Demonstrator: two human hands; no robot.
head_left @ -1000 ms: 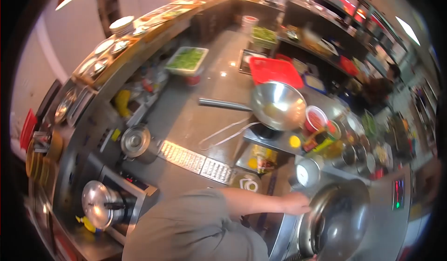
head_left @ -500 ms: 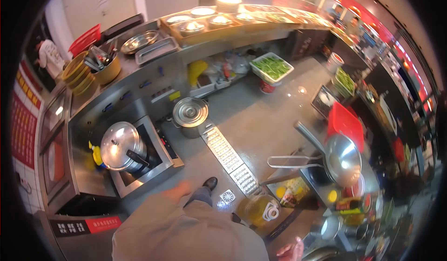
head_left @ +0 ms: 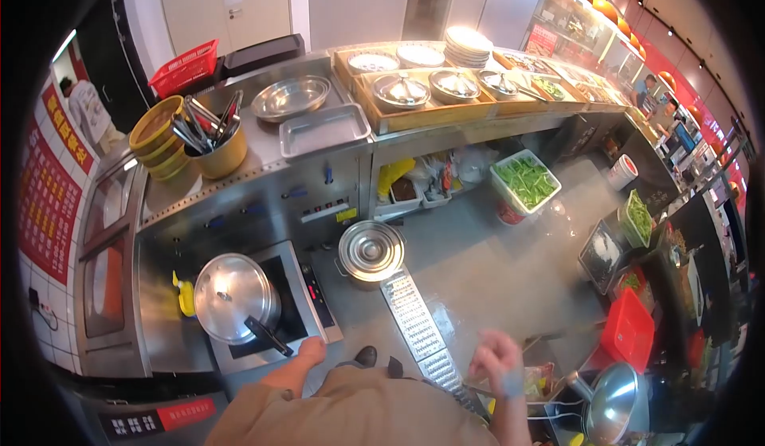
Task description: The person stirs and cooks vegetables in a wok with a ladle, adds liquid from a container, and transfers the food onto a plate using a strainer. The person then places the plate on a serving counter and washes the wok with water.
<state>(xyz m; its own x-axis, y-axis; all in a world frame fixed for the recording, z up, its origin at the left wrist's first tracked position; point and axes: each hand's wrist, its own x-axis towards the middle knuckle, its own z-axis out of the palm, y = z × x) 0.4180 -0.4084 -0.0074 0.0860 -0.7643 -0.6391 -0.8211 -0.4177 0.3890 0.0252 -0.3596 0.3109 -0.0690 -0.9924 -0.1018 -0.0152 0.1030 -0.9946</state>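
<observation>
My left hand hangs by the front edge of the stove unit, near a large lidded steel pot with a long black handle. A small gap shows between this hand and the handle; its fingers are blurred and partly turned from view. Over the floor to the right, my right hand is raised, its fingers loosely bent and nothing visible in them. A steel wok with a tube handle lies below and right of it. Ahead on the floor stands a lidded stockpot.
A floor drain grate runs forward from near my feet. Green vegetables fill a white tub. To the right is a red basket. On the back counter are a utensil pot, steel trays and covered dishes.
My view has swung toward the stove and back counter. My left hand has moved out beside the stove, and my right hand has risen from the lower right edge over the floor.
</observation>
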